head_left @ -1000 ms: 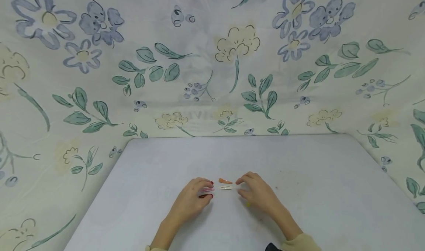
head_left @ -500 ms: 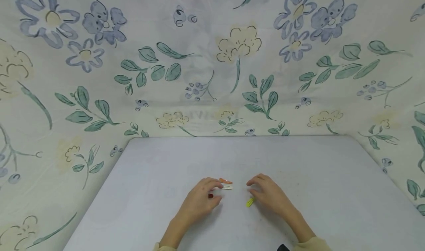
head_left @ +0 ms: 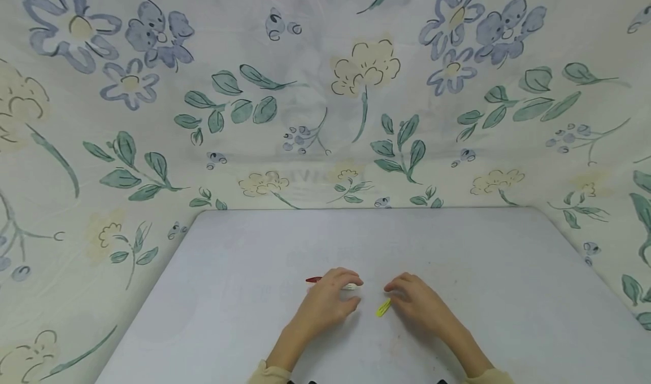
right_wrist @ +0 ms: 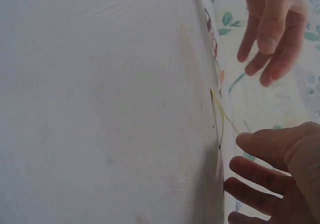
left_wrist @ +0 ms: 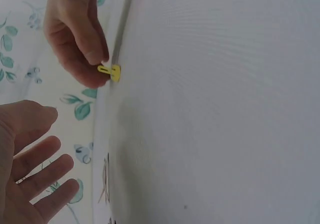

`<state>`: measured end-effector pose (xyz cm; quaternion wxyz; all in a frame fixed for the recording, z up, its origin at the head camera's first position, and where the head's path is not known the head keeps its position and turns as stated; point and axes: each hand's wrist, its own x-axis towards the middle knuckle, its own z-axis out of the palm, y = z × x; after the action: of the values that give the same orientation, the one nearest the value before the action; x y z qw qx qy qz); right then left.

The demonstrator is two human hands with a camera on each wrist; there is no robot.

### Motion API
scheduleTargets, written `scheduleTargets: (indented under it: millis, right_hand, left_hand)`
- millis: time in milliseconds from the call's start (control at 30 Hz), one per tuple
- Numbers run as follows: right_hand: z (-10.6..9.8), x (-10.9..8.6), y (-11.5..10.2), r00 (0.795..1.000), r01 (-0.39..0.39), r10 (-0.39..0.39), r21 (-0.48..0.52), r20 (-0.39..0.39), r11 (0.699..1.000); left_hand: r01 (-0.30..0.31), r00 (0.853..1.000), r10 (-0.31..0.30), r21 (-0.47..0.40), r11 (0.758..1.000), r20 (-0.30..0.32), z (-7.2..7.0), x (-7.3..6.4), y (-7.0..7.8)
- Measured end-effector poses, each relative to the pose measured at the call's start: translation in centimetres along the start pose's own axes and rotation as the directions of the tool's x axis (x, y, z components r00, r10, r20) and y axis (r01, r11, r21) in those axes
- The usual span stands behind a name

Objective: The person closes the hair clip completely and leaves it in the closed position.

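Note:
My left hand point(head_left: 329, 299) hovers over a small group of hair clips, fingers and thumb apart with nothing between them. A red hair clip point(head_left: 313, 280) shows behind its knuckles, and a white hair clip point(head_left: 350, 287) pokes out under its fingers. An orange hair clip point(right_wrist: 222, 78) appears edge-on in the right wrist view; from the head, the left hand hides it. My right hand point(head_left: 414, 302) is beside a yellow hair clip point(head_left: 383, 308) lying on the table. In the right wrist view the thumb tip point(right_wrist: 243, 138) is at the clip's raised end, with the other fingers spread apart.
A white table point(head_left: 244, 260) carries the clips near its middle. Floral cloth point(head_left: 305, 90) hangs behind the table and along both sides. Pale sleeves point(head_left: 272, 372) cover the forearms at the bottom.
The left hand has moved right across the clips, uncovering the red clip and covering the orange one. The right hand has shifted right, leaving more of the yellow clip in sight.

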<state>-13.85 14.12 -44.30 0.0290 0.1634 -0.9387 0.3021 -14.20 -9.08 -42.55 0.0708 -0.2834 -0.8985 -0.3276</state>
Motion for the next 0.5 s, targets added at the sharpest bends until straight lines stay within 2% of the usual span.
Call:
scheduleTargets:
  millis: [233,367,500]
  right_hand:
    - [-0.2,-0.6,0.7,1.000,0.011,-0.011,0.033,0.025,0.999]
    - [-0.2,-0.8,1.0,0.999,0.007,-0.009,0.055,0.045,0.998]
    - [0.0,-0.8,1.3,0.998,0.041,-0.043,0.039,0.054,0.998]
  left_hand:
    - [0.022,0.996,-0.017,-0.057,0.998,0.087,1.2,0.9,0.5]
    - [0.038,0.992,-0.031,-0.055,0.998,0.123,2.0,1.1,0.7]
    - [0.054,0.988,-0.051,-0.016,0.998,0.148,2.8,1.2,1.0]
